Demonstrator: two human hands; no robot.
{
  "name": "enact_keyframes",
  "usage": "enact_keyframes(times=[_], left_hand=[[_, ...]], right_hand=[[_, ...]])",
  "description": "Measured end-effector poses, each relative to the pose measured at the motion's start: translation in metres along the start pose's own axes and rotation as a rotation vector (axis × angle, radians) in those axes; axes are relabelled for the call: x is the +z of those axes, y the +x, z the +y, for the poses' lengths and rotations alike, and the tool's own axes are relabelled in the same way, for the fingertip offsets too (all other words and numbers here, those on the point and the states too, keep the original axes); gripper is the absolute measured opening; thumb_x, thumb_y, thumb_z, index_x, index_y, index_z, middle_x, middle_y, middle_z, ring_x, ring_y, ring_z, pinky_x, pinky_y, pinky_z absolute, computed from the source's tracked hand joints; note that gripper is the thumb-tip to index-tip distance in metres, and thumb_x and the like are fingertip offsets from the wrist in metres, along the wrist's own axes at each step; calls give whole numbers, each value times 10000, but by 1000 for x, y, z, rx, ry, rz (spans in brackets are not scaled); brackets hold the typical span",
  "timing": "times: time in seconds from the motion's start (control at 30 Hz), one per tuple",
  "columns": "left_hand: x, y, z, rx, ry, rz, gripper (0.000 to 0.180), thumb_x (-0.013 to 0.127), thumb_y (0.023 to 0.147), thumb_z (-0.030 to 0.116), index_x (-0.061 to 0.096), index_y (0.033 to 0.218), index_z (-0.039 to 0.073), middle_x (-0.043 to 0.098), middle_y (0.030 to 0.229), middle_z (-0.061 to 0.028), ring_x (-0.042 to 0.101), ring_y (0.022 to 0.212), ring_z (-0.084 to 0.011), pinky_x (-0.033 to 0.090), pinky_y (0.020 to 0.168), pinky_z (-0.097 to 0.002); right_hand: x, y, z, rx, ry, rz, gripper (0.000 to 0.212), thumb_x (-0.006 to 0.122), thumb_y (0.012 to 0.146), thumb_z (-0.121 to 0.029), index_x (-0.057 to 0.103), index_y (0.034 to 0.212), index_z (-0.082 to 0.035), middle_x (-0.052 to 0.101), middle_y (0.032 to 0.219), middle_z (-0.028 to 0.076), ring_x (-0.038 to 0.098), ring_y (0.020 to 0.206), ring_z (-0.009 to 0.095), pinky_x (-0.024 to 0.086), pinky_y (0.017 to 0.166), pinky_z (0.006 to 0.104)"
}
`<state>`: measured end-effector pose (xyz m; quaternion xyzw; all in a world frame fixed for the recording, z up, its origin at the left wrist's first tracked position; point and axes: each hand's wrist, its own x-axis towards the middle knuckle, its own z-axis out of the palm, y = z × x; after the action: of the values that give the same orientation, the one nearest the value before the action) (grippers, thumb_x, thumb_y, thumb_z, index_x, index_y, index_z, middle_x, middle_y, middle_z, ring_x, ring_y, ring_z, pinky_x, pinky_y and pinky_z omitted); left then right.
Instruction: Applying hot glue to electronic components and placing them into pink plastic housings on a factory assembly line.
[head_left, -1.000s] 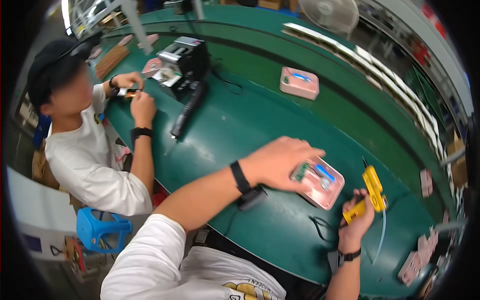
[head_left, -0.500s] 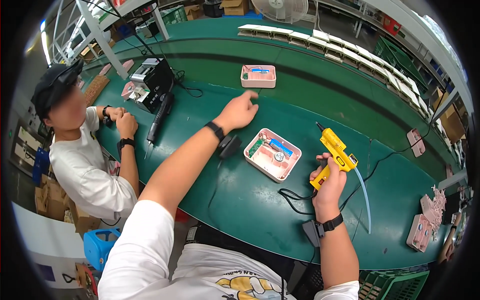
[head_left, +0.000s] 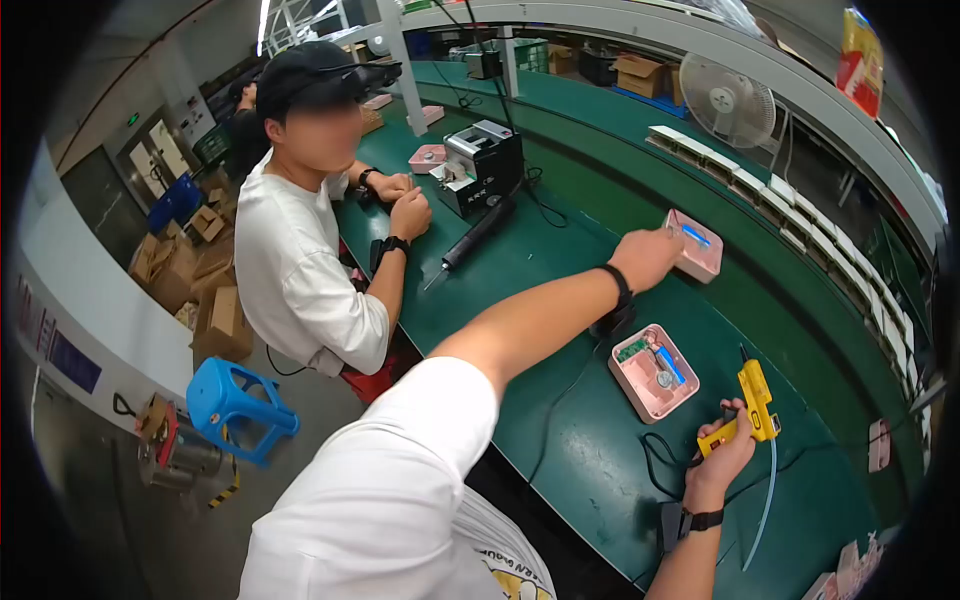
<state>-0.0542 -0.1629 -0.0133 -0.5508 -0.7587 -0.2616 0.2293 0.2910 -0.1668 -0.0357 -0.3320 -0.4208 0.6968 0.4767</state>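
My left hand point(head_left: 648, 258) reaches far across the bench, its fingers closed at the near rim of a pink plastic case point(head_left: 708, 262) with a blue battery inside. The fingertips are partly hidden against that case. My right hand point(head_left: 728, 455) is wrapped round the handle of a yellow hot glue gun point(head_left: 757, 395), nozzle pointing away from me; a long pale glue stick point(head_left: 768, 510) trails from its back. Between my hands, a second pink case point(head_left: 648, 405) lies open on the bench, holding a green circuit board, a blue cell and a round silvery part.
A co-worker point(head_left: 320, 235) sits at the left with hands together. Near them are an electric screwdriver point(head_left: 475, 238) and a black machine point(head_left: 485, 165). White pieces point(head_left: 730, 170) line the far side of the belt, before a fan point(head_left: 727, 100). A blue stool point(head_left: 235, 405) stands on the floor.
My view has swung to the left. My left hand has reached further out to the far pink case and closed at its rim. The glue gun stays in my right hand.
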Motion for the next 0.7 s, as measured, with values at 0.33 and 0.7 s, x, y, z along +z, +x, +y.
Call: enact_keyframes(times=[0.33,0.7], left_hand=[[-86,-118,-8,-112,-334,-67,143,705,986,242,697,1055,116,722,960,-115,716,915,-364,573,770,-515],[-114,-117,42,-18,-595,-131,242,669,979,195,693,1210,127,746,980,-98,739,867,-352,585,709,-474]], right_hand=[[0,-2,-12,11,-73,13,294,545,1117,-296,640,1214,-36,693,1098,78,524,671,77,462,570,241],[-5,-1,-7,-7,-96,41,288,520,1132,-282,629,1231,-34,681,1120,72,517,673,61,448,582,230]])
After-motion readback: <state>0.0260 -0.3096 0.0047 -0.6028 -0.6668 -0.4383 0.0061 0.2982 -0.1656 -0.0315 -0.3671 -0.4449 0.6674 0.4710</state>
